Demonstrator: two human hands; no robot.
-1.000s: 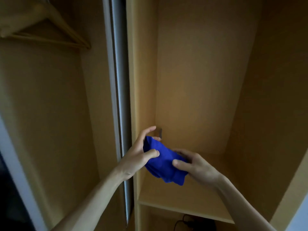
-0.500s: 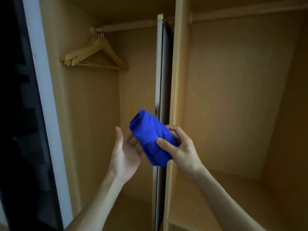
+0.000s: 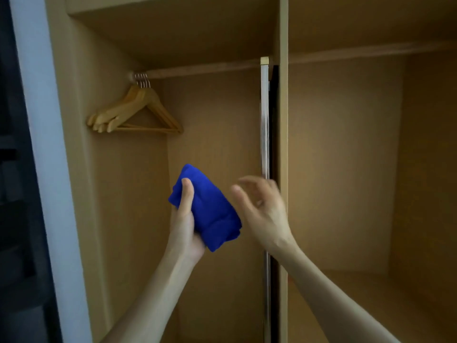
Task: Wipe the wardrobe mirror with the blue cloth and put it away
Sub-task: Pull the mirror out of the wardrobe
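So the bunched-up bright blue cloth is sitting in the left hand, held up in front of the open left compartment of the light wooden wardrobe. The thumb lies across the front of the bundle and the rest of the fingers are wrapped behind it, so they're clamped around the cloth. The right hand is just beside the cloth, not touching it as far as I can see, with its fingers spread and loosely curled; it's a bit blurry. Behind the right hand runs the thin metallic edge of a sliding door, sitting right against the wardrobe's vertical divider. In the left compartment a bunch of plain wooden hangers hangs at the far left end of a wooden rail, with a shelf above. The right compartment has its own rail up top and a bare wooden bottom shelf. Far left there's a pale door frame strip and a dark room past it.
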